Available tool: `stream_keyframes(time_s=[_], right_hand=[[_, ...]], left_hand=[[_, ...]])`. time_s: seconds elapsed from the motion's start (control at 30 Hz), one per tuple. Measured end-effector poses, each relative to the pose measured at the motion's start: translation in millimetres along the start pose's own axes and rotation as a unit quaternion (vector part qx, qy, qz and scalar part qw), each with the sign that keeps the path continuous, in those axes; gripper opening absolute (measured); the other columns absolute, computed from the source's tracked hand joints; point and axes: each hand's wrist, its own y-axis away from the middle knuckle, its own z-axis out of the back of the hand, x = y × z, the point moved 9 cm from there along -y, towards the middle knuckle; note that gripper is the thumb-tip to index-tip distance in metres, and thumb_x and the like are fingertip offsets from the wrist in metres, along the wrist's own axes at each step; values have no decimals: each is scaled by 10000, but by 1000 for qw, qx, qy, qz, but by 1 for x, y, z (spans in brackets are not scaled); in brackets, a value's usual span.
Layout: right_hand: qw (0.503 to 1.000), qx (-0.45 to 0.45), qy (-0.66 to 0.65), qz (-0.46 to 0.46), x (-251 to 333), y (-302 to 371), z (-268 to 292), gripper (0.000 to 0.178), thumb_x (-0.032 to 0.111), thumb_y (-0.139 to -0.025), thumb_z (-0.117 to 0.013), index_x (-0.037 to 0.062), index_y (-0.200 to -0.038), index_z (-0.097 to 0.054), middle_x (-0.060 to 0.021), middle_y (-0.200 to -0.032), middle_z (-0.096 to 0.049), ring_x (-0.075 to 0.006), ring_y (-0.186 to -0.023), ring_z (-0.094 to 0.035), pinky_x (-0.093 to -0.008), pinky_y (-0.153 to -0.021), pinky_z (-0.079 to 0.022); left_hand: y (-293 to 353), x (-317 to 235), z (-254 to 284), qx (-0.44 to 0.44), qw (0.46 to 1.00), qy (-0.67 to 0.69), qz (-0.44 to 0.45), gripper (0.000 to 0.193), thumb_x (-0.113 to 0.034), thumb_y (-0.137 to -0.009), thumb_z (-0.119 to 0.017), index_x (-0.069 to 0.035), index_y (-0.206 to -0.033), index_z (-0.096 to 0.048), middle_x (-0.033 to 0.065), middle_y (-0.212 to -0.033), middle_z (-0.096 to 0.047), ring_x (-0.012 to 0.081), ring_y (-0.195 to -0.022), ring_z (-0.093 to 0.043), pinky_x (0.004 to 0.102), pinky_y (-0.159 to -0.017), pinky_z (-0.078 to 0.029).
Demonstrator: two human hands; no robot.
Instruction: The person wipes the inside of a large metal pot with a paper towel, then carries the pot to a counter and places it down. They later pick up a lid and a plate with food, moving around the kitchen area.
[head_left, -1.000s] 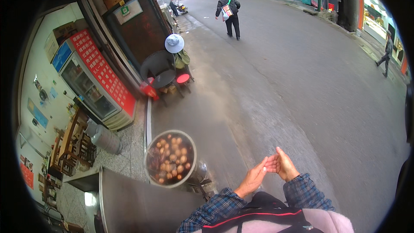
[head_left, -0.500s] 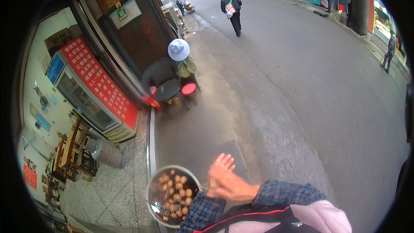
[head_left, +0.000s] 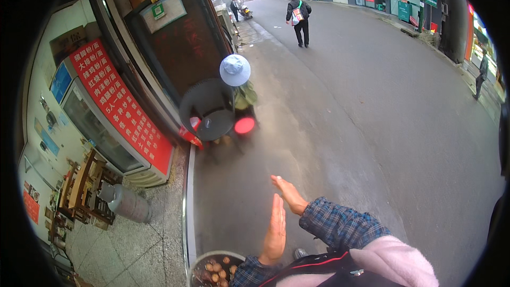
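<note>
My left hand [head_left: 274,232] is held up in front of me, fingers straight and together, palm facing right. Close beside it, a little farther off, my right hand [head_left: 290,194] stretches its fingers toward the upper left. A small gap separates the two hands, and neither holds anything. Left of my left wrist stands a round metal pot [head_left: 213,253], partly cut off by the lower edge. Several brown eggs [head_left: 215,273] sit in its dark liquid. My plaid left cuff overlaps the pot's right side.
Ahead on the left are a black round-backed chair [head_left: 208,107], a red stool [head_left: 244,125] and a pale bucket hat [head_left: 235,70]. A glass-front fridge [head_left: 101,125] and a grey gas cylinder [head_left: 129,203] stand inside the shop. Along the road [head_left: 345,90] a person [head_left: 298,18] walks away.
My hands have come apart from being pressed or crossed together, and the right has moved farther out. The view has shifted, so less of the egg pot shows.
</note>
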Motion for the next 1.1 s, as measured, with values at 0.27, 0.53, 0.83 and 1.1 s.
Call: stream_keyframes(time_s=[0.27,0.53,0.83,1.1], right_hand=[[882,163,-418,-145,-29,-76,-74,710,608,-929,-308,95,-1420,-313,-131,-1460,-325,-294,-1346,-295,-420,-1092,-283],[818,375,-360,-244,42,-147,-76,809,655,-903,-285,4,-1380,-354,-230,-1385,-403,-359,-1263,-416,-468,-1058,-321],[698,94,-556,-443,-4,-219,-100,625,510,-909,-457,17,-1294,-462,-167,-1308,-513,-277,-1107,-545,-415,-965,-402],[810,326,330,359,-92,-314,-305,387,88,-827,-533,25,-1207,-508,-178,-1259,-493,-362,-1224,-435,-463,-1034,-329]], left_hand=[[-96,-7,79,33,805,-561,-191,464,-272,-946,-381,-52,-1353,-423,243,-1456,-286,394,-1378,-213,517,-1115,-76],[-150,-17,276,-260,856,-438,87,406,-281,-952,-433,-5,-1230,-541,180,-1188,-590,323,-1162,-513,380,-977,-388],[-44,-34,382,-477,777,-376,166,284,-205,-912,-579,18,-1083,-622,111,-976,-682,147,-891,-630,275,-792,-489],[-19,-35,512,-567,726,-363,140,256,-146,-890,-590,26,-1077,-621,96,-940,-681,133,-869,-616,273,-774,-488]])
